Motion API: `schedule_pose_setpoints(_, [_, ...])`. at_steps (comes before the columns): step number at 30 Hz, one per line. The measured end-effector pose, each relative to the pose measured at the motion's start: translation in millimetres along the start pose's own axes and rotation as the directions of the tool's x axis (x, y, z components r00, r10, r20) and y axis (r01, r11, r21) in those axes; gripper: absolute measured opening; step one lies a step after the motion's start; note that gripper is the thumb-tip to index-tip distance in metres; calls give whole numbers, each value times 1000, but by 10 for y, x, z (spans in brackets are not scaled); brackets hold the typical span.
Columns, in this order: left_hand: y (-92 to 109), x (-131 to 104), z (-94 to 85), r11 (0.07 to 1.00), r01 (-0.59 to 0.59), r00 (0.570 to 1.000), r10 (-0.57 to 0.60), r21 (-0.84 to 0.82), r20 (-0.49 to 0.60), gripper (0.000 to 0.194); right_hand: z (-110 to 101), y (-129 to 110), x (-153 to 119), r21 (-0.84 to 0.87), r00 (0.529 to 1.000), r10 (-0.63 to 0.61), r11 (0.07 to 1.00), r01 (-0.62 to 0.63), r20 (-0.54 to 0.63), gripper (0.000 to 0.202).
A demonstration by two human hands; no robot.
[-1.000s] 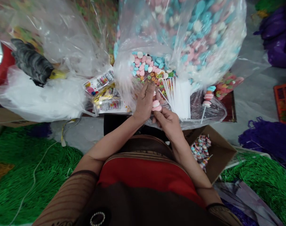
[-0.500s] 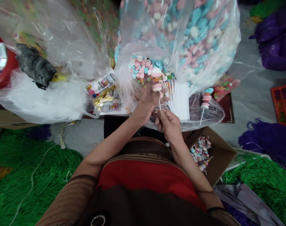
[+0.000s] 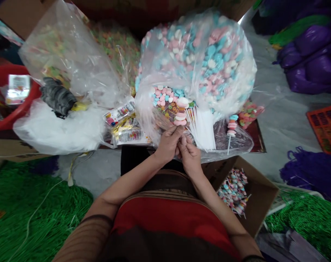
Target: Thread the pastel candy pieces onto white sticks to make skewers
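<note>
On the table, candies fill bags behind the held skewer.

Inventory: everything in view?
Held skewer: 1, pink/white/orange, centre
Second skewer: 1, multicoloured, right
Sticks: many, white, centre
Loose candies: many, pink/blue/white, centre
Candy rings: many, orange/green, centre
Candy bags: several, clear, back
Plastic bag: 1, white, left
Ruffled item: 1, grey, left
Packets: several, gold/white, left
Basin: 1, red, left
Open carton: 1, brown, right
Carton candies: many, mixed, right
Strands: piles, green/purple, both sides
Sacks: unclear, purple, back right
Crate: 1, orange, right
Table: 1, dark red, centre
Left hand: 1, bare, centre
Right hand: 1, bare, centre
</note>
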State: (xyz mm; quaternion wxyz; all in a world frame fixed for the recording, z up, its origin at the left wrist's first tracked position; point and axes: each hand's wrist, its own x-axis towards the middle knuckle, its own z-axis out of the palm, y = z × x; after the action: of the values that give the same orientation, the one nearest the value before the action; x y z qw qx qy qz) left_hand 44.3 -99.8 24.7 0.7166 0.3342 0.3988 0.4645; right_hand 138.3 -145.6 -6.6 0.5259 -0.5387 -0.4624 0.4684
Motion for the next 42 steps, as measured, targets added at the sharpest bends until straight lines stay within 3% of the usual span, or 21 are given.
schedule_pose_setpoints(6, [-41, 72, -97, 998, -61, 998, 61, 29, 20, 54, -9, 76, 13, 6, 1000, -5, 1000, 5, -7, 43])
schedule_pose_setpoints(13, [-114, 59, -103, 994, -39, 999, 35, 102, 38, 56, 3, 141, -11, 23, 998, 37, 999, -36, -45, 42])
schedule_pose_setpoints(19, [194, 80, -181, 999, -1, 978, -7, 38, 208, 42, -79, 70, -41, 121, 998, 63, 991, -62, -8, 41])
schedule_pose_setpoints(21, [330, 128, -201, 999, 12, 984, -19, 45, 175, 41, -88, 34, -61, 118, 996, 84, 989, -86, 20, 43])
schedule_pose_setpoints(23, [452, 180, -198, 999, 2, 997, -6, 48, 76, 43, -80, 2, -77, 104, 993, 109, 988, -114, 53, 48])
schedule_pose_setpoints(26, [615, 240, -159, 987, -150, 988, 146, -62, -59, 48, -60, -33, -87, 74, 983, 137, 986, -147, 125, 55])
schedule_pose_setpoints(29, [718, 283, -101, 963, -245, 968, 236, -115, -91, 47, -57, -51, -91, 52, 977, 124, 990, -135, 175, 58])
schedule_pose_setpoints(37, [541, 347, 99, 958, -274, 941, 247, -90, -230, 41, -63, -95, -121, 103, 974, 126, 984, -147, 191, 57])
schedule_pose_setpoints(40, [510, 357, 107, 967, -236, 961, 218, -94, -170, 48, -197, -157, -141, 47, 975, 118, 990, -130, 188, 57])
schedule_pose_setpoints(42, [513, 373, 65, 968, -226, 970, 214, -105, -114, 53, -381, -199, -164, -9, 988, 112, 994, -111, 107, 54])
